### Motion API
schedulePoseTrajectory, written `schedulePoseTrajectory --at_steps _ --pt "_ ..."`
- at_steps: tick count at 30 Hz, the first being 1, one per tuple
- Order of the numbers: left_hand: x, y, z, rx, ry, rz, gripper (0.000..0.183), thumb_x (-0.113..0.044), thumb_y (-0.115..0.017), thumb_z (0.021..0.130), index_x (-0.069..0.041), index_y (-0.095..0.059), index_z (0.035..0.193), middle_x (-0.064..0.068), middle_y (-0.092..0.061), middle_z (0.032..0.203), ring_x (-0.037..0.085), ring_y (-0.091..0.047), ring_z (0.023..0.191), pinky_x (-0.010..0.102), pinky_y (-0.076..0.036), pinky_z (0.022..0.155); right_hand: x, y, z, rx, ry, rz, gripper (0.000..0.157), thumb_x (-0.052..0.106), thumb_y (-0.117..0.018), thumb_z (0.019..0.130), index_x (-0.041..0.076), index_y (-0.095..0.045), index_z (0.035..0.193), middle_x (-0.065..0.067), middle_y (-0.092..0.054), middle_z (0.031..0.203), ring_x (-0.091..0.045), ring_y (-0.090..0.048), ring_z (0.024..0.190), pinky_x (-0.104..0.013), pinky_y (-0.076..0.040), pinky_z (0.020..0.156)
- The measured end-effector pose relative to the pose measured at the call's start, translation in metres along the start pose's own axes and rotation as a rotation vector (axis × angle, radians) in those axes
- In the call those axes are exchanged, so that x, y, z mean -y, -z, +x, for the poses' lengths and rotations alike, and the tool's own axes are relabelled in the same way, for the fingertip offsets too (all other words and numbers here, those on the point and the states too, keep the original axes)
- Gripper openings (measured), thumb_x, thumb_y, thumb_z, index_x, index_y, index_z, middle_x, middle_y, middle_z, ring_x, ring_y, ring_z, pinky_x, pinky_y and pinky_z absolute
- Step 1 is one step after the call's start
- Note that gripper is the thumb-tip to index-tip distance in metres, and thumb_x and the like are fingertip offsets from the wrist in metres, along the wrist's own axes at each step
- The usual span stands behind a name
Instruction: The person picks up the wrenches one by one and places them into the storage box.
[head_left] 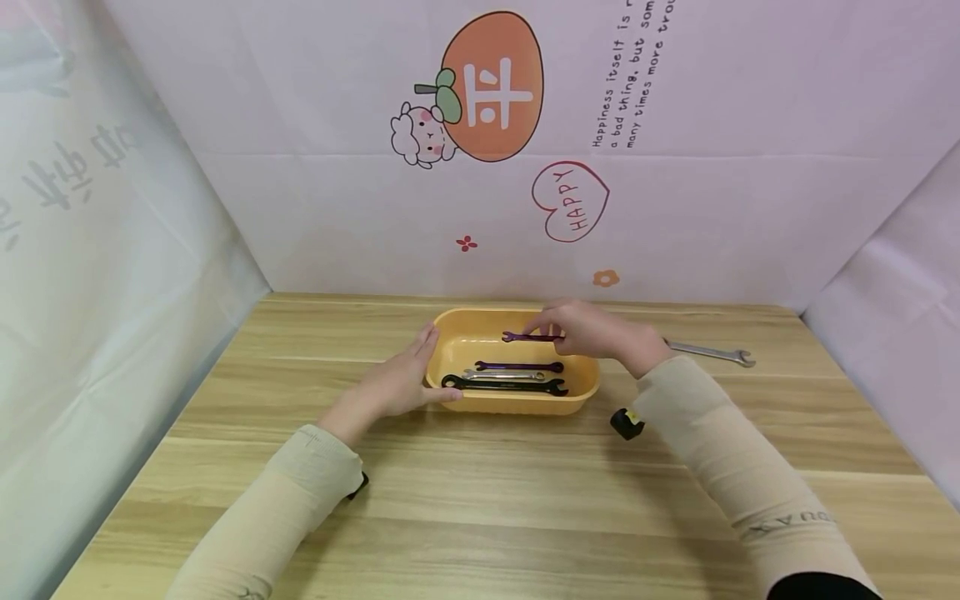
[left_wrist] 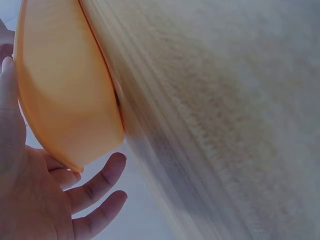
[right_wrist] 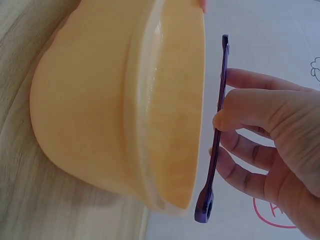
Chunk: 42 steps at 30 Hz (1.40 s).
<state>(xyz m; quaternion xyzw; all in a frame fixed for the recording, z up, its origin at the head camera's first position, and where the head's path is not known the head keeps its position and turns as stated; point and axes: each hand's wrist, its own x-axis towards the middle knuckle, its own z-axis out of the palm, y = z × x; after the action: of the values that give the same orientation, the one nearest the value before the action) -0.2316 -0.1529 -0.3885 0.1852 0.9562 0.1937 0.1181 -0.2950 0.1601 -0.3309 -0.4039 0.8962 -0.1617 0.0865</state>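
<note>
My right hand pinches a purple combination wrench between thumb and fingers. In the head view the wrench appears over the far right part of a yellow plastic basin; the right wrist view shows it just above the rim. My left hand holds the basin's left end, thumb along the front rim and fingers round the side. Inside the basin lie another purple wrench, a silver wrench and a larger black wrench, roughly side by side. The right fingers partly hide the held wrench in the head view.
A silver open-end wrench lies on the wooden table right of the basin, its near end behind my right wrist. A small black block with a yellow mark appears beside the right sleeve. A printed white cloth stands behind the table.
</note>
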Motion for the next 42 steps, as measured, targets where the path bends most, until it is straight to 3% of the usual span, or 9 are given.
schedulePoseTrajectory --at_steps 7,14,21,27,33,42 --pt "0.000 0.000 0.001 -0.001 0.000 0.005 0.117 -0.068 -0.064 0.091 -0.006 0.003 0.164 0.007 0.012 0.170 0.040 -0.034 0.146 0.051 -0.037 0.114 0.003 -0.006 0.007 -0.017 -0.004 -0.026 0.047 -0.015 -0.064 0.085 0.009 -0.074 0.124 -0.008 -0.067 0.101 -0.022 -0.059 0.089 -0.033 -0.052 0.073" --pt "0.000 -0.001 0.001 0.000 0.011 0.018 0.117 -0.069 -0.064 0.090 -0.007 0.003 0.164 0.006 0.012 0.170 0.040 -0.036 0.145 0.051 -0.044 0.108 0.001 -0.012 0.012 -0.014 -0.011 -0.015 0.047 -0.016 -0.066 0.084 0.006 -0.073 0.125 -0.008 -0.067 0.103 -0.022 -0.061 0.091 -0.032 -0.055 0.073" --pt "0.001 -0.001 0.001 0.002 0.019 0.019 0.118 -0.073 -0.061 0.089 -0.009 0.003 0.164 0.004 0.012 0.170 0.038 -0.031 0.148 0.050 -0.038 0.114 -0.004 -0.021 0.020 -0.005 -0.015 0.006 0.045 -0.015 -0.068 0.085 0.006 -0.073 0.125 -0.006 -0.066 0.102 -0.022 -0.060 0.091 -0.034 -0.055 0.078" --pt "0.000 0.000 0.001 0.008 0.024 0.010 0.120 -0.075 -0.061 0.088 -0.010 0.004 0.165 0.003 0.012 0.170 0.038 -0.032 0.148 0.051 -0.038 0.113 -0.006 -0.028 0.026 0.010 -0.050 0.030 0.046 -0.015 -0.066 0.086 0.008 -0.073 0.125 -0.005 -0.067 0.105 -0.022 -0.060 0.095 -0.034 -0.055 0.080" --pt "0.000 0.000 0.002 0.001 0.017 0.016 0.118 -0.072 -0.062 0.089 -0.008 0.003 0.164 0.005 0.011 0.170 0.038 -0.031 0.148 0.052 -0.040 0.111 -0.007 -0.035 0.035 0.027 -0.051 -0.015 0.038 -0.009 -0.068 0.091 0.008 -0.074 0.124 -0.005 -0.069 0.104 -0.022 -0.060 0.091 -0.036 -0.055 0.082" --pt "0.000 0.001 0.002 -0.001 0.011 0.008 0.119 -0.070 -0.064 0.089 -0.007 0.002 0.164 0.006 0.011 0.170 0.037 -0.026 0.150 0.051 -0.033 0.116 -0.008 -0.044 0.045 0.051 -0.043 -0.016 0.033 -0.007 -0.069 0.092 0.006 -0.074 0.122 -0.008 -0.070 0.103 -0.022 -0.062 0.091 -0.039 -0.056 0.086"
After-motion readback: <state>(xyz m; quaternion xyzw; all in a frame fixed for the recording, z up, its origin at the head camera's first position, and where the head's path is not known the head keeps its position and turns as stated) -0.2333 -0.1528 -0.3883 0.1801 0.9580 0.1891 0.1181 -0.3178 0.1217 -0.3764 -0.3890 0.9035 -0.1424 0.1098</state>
